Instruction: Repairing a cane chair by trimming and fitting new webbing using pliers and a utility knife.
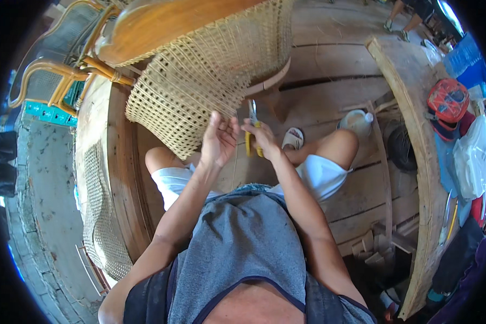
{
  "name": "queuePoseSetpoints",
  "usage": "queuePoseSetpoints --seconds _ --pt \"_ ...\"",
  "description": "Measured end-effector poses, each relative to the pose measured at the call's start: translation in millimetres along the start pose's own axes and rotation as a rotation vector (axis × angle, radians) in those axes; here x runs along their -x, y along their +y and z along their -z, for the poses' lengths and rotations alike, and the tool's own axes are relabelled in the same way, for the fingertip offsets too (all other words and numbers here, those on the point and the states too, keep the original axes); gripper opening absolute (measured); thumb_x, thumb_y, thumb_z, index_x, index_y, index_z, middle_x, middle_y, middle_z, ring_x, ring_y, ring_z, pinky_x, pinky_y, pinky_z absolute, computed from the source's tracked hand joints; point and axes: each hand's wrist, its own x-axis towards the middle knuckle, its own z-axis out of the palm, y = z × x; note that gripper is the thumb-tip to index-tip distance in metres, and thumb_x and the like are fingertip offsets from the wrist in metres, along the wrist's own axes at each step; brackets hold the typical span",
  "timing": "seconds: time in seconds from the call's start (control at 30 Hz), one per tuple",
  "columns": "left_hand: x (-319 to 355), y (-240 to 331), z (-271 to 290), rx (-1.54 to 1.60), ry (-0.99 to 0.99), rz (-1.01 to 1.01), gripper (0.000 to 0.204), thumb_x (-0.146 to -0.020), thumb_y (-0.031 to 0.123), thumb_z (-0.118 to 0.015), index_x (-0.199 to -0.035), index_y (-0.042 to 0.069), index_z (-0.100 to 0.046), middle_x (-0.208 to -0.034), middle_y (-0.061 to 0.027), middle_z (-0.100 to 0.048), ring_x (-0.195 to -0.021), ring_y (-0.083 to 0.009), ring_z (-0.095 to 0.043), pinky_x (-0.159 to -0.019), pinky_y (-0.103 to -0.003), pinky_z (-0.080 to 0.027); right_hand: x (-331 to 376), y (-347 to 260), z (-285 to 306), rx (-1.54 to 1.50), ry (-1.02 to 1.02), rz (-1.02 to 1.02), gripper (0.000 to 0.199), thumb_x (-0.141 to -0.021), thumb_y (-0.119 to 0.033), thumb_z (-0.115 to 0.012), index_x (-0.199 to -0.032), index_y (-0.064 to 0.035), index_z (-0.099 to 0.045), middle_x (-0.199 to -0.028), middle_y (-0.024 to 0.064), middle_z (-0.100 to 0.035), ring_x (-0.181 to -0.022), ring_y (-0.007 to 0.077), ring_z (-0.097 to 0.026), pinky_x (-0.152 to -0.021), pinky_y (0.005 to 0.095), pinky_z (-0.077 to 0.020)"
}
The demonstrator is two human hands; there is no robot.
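A sheet of woven cane webbing (191,81) hangs down in front of me from a wooden furniture piece, its loose lower edge curving toward my knees. My right hand (262,138) grips scissors (252,112) by their yellow handles. Their metal blades point up and away, beside the webbing's ragged right edge. Just left of them, my left hand (220,141) is palm up at the lower edge of the webbing. Its fingers are loosely curled and apart from the thumb, with nothing visible between them. Whether its fingertips touch the cane strands is hard to see.
Varnished wood (162,27) borders the webbing at the top. A rattan chair (54,70) stands far left, above another cane piece (100,216). On the right, a thick plank (410,119) runs lengthwise beside a plastic jug (356,123), a red cap (448,101) and plastic bags (472,156).
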Motion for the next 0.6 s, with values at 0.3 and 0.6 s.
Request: queuePoseSetpoints --seconds 0.3,0.6 --pt "12.9 17.1 -34.1 -0.219 0.129 -0.113 0.026 -0.092 0.023 -0.062 -0.106 0.001 -0.057 -0.097 -0.0086 -0.06 -0.091 -0.0186 -0.058 -0.084 -0.029 -0.05 -29.9 -12.2 -37.6 -0.766 -0.302 0.068 0.04 -0.089 -0.029 -0.062 -0.119 -0.0057 -0.05 -0.104 0.0125 -0.062 -0.085 0.0249 -0.064 -0.067 0.0358 -0.0538" --pt "27.0 12.5 -45.3 -0.298 0.125 -0.105 0.025 -0.094 0.02 -0.057 -0.111 0.002 -0.055 -0.104 -0.008 -0.06 -0.095 -0.0178 -0.058 -0.087 -0.03 -0.048 -45.7 -20.1 -30.7 -0.831 -0.371 0.097 0.039 -0.092 -0.025 -0.052 -0.122 -0.0004 -0.046 -0.116 0.0174 -0.057 -0.103 0.0291 -0.059 -0.089 0.0446 -0.0467"
